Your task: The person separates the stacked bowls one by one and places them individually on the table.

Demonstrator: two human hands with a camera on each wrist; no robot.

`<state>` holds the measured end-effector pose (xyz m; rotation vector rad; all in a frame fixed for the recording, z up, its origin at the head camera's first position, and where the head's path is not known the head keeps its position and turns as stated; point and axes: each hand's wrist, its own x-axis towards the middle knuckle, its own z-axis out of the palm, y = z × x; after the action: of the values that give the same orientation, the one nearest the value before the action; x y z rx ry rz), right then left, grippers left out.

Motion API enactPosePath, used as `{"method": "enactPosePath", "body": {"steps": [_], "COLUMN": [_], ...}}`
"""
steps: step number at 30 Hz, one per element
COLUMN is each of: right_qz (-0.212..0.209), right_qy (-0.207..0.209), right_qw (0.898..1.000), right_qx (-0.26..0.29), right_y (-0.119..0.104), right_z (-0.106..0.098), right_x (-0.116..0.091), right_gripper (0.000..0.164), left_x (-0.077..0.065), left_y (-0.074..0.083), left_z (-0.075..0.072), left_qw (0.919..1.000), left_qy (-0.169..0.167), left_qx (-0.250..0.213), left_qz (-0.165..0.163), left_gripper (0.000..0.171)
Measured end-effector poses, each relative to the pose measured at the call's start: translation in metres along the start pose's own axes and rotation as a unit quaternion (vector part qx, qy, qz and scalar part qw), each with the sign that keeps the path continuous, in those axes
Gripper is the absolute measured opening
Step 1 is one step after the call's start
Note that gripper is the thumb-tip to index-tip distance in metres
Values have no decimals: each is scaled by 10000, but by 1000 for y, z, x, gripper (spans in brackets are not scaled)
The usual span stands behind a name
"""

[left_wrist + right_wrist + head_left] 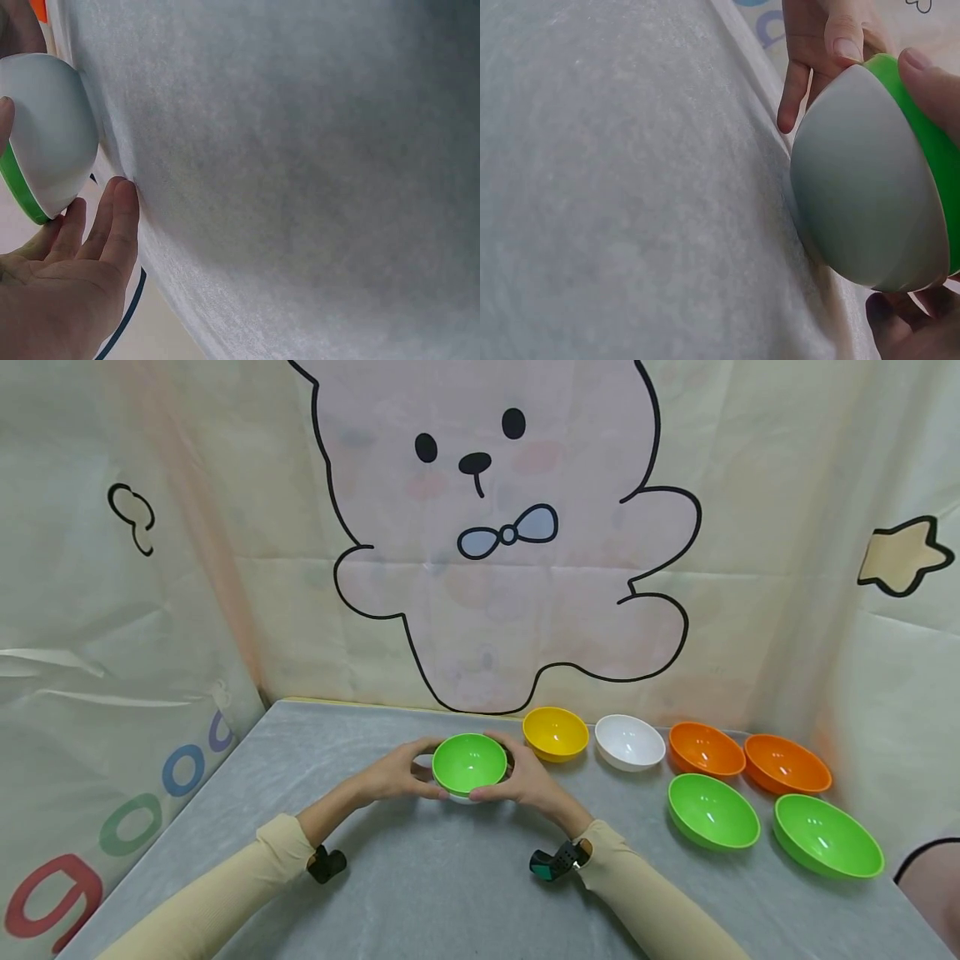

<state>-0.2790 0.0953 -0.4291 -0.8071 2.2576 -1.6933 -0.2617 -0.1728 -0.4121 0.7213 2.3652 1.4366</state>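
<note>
A small green bowl (pixel 469 763) sits inside a white bowl (pixel 461 799), whose rounded outside shows below the green rim in both wrist views. From the left, my left hand (pixel 402 770) holds the green bowl, with thumb and fingertips at its rim. My right hand (pixel 529 778) holds the same bowl from the other side, its thumb on the near part of the rim and its fingers round the far side. The white bowl (pixel 866 180) stands low over the grey cloth in the right wrist view.
Along the back right stand a yellow bowl (pixel 555 735), a white bowl (pixel 630 743) and two orange bowls (pixel 707 749). Two larger green bowls (pixel 713 812) lie in front of these. Grey cloth (pixel 420 893) covers the table, and a printed curtain (pixel 487 610) hangs behind.
</note>
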Motion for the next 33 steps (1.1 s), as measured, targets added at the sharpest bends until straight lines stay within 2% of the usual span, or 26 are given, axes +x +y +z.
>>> {"method": "enactPosePath", "body": {"steps": [9,18,25,33], "right_qz": [54,-136,-166,-543], "right_qy": [17,199,314,439], "right_qw": [9999,9997,9993,9973], "right_qx": [131,39,95,215], "right_y": [-32,-1,-4,-8], "right_z": [1,0,-3,-7], "right_x": [-9,1,0,0], "right_gripper": [86,88,87,87], "left_x": [0,0,0,1], "left_y": [-1,-2,-1,-2], "left_z": [0,0,0,1], "left_qw": [10000,10000,9999,9998], "left_qy": [13,8,65,124], "left_qx": [21,52,53,42], "left_qz": [6,-3,-133,-131], "left_gripper": [83,83,84,84]}}
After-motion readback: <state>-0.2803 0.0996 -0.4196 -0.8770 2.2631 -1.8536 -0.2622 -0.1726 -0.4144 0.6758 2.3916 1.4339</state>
